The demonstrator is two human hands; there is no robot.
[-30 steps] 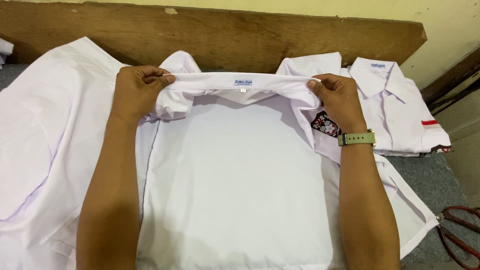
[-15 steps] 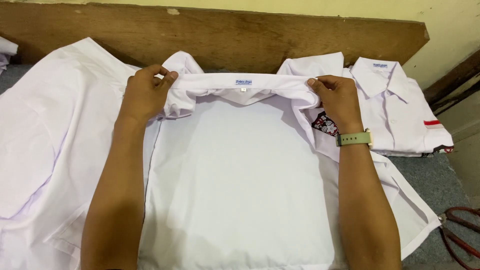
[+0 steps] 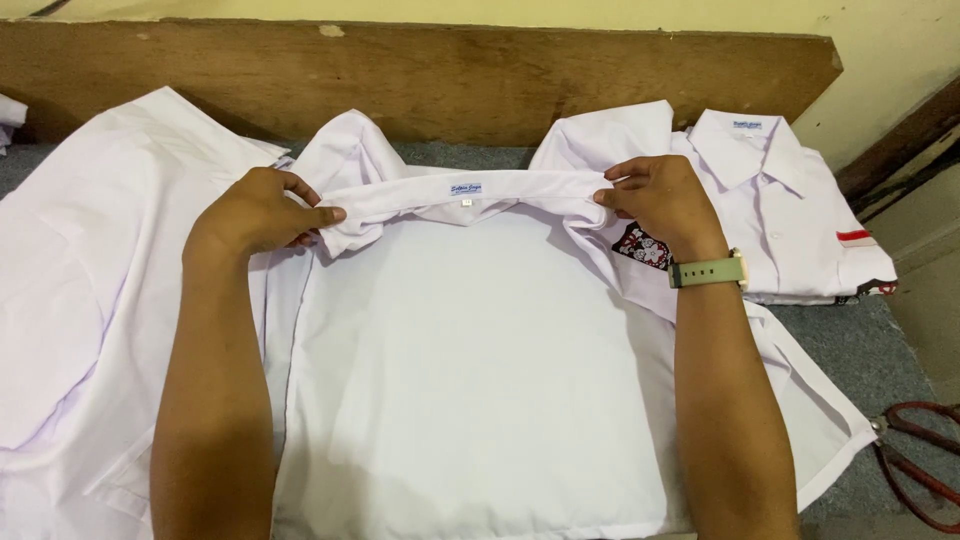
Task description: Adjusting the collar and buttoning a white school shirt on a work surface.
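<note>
— While the white shirt [image 3: 470,370] is spread back-up on the grey table [image 3: 850,345], how is its collar [image 3: 465,190] held?

— It is pinched at both ends: by the left hand [image 3: 262,212] at one corner, by the right hand [image 3: 662,200] at the other.

— What is seen nearby?

— A folded shirt [image 3: 790,215] is laid beside the right hand, and red-handled scissors [image 3: 915,465] near the table edge.

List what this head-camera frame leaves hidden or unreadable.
- White shirt: hem cut off by the bottom edge.
- Chest badge: half covered by the right hand.
- Red scissors: cropped at the right edge.
- Left hand fingertips: tucked into the collar.
</note>
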